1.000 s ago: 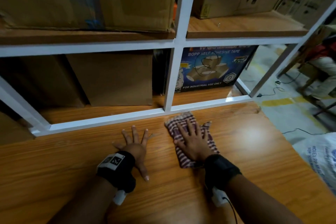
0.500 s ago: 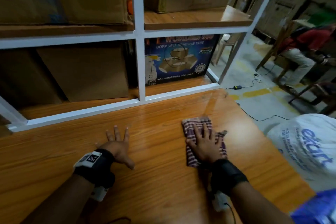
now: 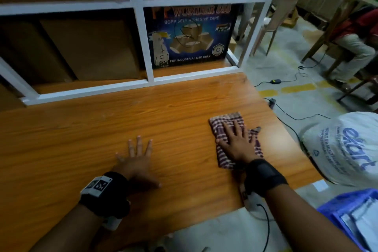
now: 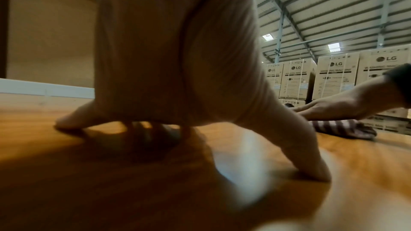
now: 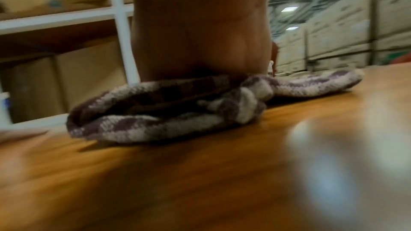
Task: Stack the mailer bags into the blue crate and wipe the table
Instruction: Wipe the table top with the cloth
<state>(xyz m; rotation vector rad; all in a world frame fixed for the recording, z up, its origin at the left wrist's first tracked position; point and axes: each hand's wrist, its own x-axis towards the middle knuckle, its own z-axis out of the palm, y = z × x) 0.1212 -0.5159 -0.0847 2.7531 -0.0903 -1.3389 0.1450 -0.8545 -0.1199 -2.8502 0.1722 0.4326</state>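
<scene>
A checked maroon-and-white cloth [image 3: 223,127] lies on the wooden table [image 3: 81,133] near its right edge. My right hand [image 3: 237,141] presses flat on the cloth [image 5: 169,111] with straight fingers. My left hand [image 3: 137,157] rests on the bare table, fingers spread, thumb out to the right; in the left wrist view my left hand [image 4: 177,59] stands on its fingertips. The blue crate [image 3: 335,208] sits low at the bottom right, off the table, with pale mailer bags [image 3: 360,217] inside.
A white-framed shelf [image 3: 143,43] with cardboard boxes and a blue tape carton [image 3: 190,35] stands behind the table. A large white printed sack [image 3: 347,149] sits right of the table. Cables [image 3: 290,116] cross the floor; a seated person [image 3: 356,45] is far right.
My right hand has slid the cloth rightward along the table, away from the shelf frame. My left hand has stayed flat on the table. The view has swung right, showing the sack and crate.
</scene>
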